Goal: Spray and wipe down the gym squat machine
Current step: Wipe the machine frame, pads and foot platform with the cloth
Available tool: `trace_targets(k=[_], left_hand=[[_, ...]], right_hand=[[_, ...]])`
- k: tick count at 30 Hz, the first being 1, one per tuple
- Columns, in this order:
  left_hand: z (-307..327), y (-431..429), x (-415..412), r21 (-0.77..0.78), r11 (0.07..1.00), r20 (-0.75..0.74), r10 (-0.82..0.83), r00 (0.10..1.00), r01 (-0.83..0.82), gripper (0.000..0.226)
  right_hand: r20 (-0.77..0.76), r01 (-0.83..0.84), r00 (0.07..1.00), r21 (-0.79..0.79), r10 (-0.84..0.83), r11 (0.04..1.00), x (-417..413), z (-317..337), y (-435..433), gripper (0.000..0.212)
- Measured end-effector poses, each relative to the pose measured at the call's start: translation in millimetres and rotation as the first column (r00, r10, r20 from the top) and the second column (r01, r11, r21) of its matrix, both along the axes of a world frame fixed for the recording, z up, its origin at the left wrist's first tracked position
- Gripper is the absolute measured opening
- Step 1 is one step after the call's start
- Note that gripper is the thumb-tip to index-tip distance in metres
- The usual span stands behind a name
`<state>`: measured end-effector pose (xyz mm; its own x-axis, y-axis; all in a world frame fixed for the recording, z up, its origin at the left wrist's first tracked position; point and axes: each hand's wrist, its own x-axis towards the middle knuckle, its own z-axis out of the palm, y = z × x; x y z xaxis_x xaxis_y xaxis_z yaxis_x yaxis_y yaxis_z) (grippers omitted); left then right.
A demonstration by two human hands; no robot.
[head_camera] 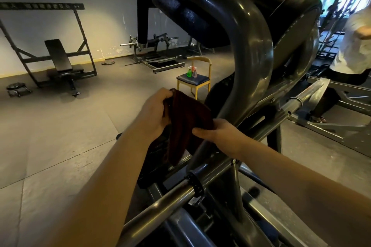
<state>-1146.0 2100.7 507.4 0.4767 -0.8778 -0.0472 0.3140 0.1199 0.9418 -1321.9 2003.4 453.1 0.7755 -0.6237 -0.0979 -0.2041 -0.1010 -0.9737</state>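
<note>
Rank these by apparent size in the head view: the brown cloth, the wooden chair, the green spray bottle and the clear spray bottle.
1. brown cloth, though it is nearest the camera, which inflates it.
2. wooden chair.
3. green spray bottle and clear spray bottle: they look alike, so unranked.

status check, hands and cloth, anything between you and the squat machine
Left hand grips dark cloth at top; right hand pinches its edge. Cloth hangs before squat machine frame. Spray bottles on chair beyond; nothing blocking.

The left hand (154,111) and right hand (217,134) are bare, as are both forearms (104,176).
</note>
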Motion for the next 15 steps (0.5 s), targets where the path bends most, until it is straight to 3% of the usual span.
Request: trace_targets(k=[2, 4, 7, 8, 9, 12, 13, 15], left_hand=[[3, 2, 5, 0.032, 0.997, 0.018, 0.076, 0.997, -0.076, 0.016], [2, 2, 12, 0.097, 0.981, 0.108, 0.16, 0.981, -0.17, 0.015], [-7, 1, 15, 0.223, 0.947, 0.47, 0.104, 0.876, -0.233, 0.026], [-11, 1, 13, 0.257, 0.936, 0.527, 0.073, 0.846, -0.241, 0.033], [-16, 0, 10, 0.298, 0.928, 0.52, 0.04, 0.853, -0.225, 0.039], [-24, 0, 4, 0.412, 0.911, 0.267, -0.115, 0.957, -0.006, 0.059], [-27, 1, 5, 0.424, 0.903, 0.263, -0.196, 0.945, 0.07, 0.063], [-29, 0, 8, 0.447, 0.883, 0.397, -0.34, 0.853, 0.144, 0.063]], right_hand=[[0.048, 0.042, 0.998, -0.021, -0.041, 0.999, 1, 3, 3, 0.023], [0.096, 0.047, 0.994, 0.003, -0.048, 0.999, -1, 6, 3, 0.021], [0.081, 0.058, 0.995, 0.083, -0.065, 0.995, -6, 16, 3, 0.027], [0.072, 0.063, 0.995, 0.103, -0.071, 0.993, -7, 19, 3, 0.029], [0.07, 0.073, 0.994, 0.116, -0.081, 0.991, -8, 21, 3, 0.029], [0.022, 0.14, 0.989, 0.13, -0.144, 0.982, -11, 26, 2, 0.032], [-0.045, 0.182, 0.983, 0.064, -0.179, 0.981, -12, 28, 1, 0.035], [-0.246, 0.195, 0.944, -0.126, -0.221, 0.973, -18, 36, -2, 0.04]])
